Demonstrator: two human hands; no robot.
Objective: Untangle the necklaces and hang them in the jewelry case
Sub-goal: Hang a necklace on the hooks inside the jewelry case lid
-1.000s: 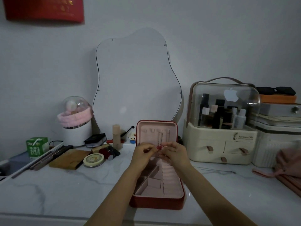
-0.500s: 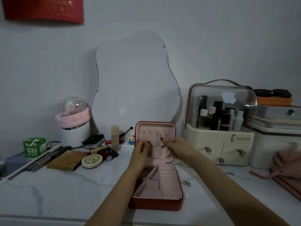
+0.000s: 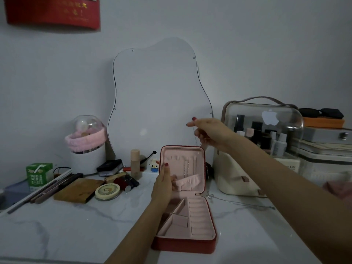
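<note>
A red jewelry case [image 3: 183,244] with pink lining stands open on the marble top, its lid [image 3: 182,150] upright. One thin chain [image 3: 186,168] hangs from a hook inside the lid. My left hand [image 3: 164,184] grips the pink gathered pocket [image 3: 188,181] at the bottom of the lid. My right hand [image 3: 208,130] is raised above and right of the lid and pinches a fine necklace chain [image 3: 197,139] that dangles from its fingers. Another silver necklace [image 3: 238,202] lies stretched on the table right of the case.
A wavy mirror [image 3: 158,96] leans on the wall behind the case. A cream cosmetics organiser [image 3: 245,180] with a clear dome stands at the right. Left of the case lie a round tin [image 3: 107,191], a wooden board [image 3: 79,189], bottles and a green carton [image 3: 39,173].
My right hand has risen from the lid up and to the right, with a chain in its fingers. My left hand stayed at the lid and now holds the pocket.
</note>
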